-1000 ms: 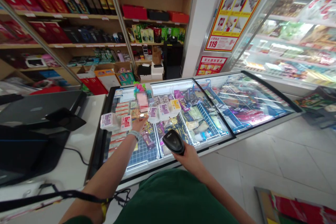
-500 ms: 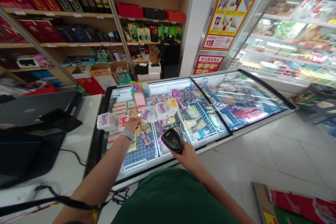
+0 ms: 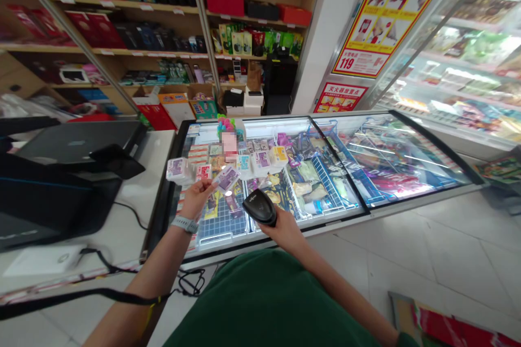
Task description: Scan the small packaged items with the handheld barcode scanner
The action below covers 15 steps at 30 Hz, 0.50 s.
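Between the thumb and fingers of my left hand (image 3: 197, 195) is a small purple-and-white packet (image 3: 227, 178), held by its left edge above the freezer's glass lid. My right hand (image 3: 282, 229) is closed round a black barcode scanner (image 3: 259, 207), its head turned up and to the left, towards the packet but apart from it. On the glass behind stand stacks of similar packets: purple (image 3: 176, 168) at the far left, red (image 3: 203, 172) behind my left hand, then blue (image 3: 243, 164), another purple stack (image 3: 261, 161) and yellow (image 3: 279, 156).
The chest freezer (image 3: 325, 221) has frozen goods in blue wire baskets under its glass. To the left is a counter (image 3: 160, 146) with a black machine (image 3: 49, 200) and cables. Stocked shelves (image 3: 154, 8) line the back. A red-topped display (image 3: 459, 328) stands at lower right.
My left hand has drawn the purple packet away from the stacks, nearer to me. The scanner has shifted slightly left, closer to the packet. The whole view has turned a little.
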Motion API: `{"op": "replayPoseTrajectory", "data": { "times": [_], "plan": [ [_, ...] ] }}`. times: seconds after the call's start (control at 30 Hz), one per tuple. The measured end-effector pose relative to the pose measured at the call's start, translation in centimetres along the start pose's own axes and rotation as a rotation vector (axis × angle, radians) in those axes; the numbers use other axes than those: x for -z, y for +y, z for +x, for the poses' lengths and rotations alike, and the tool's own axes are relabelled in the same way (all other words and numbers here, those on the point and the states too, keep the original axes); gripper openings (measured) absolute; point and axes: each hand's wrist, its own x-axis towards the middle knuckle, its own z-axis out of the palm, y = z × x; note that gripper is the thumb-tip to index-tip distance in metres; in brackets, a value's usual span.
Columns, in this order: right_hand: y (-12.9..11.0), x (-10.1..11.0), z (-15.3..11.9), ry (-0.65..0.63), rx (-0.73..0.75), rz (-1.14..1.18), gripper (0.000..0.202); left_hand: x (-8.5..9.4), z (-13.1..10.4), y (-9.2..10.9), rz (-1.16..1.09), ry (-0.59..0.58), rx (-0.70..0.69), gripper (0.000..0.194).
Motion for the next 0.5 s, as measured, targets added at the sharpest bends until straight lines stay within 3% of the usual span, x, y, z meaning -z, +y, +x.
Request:
{"op": "replayPoseTrajectory", "data": {
  "times": [0.3, 0.5],
  "plan": [
    [0.1, -0.5, 0.5, -0.026, 0.014, 0.029, 0.033, 0.8, -0.6, 0.6, -0.045, -0.011, -0.028, 0.046],
    [0.1, -0.7, 0.8, -0.037, 0.003, 0.01, 0.033, 1.4, 0.1, -0.7, -0.053, 0.05, 0.072, 0.032]
  ]
}}
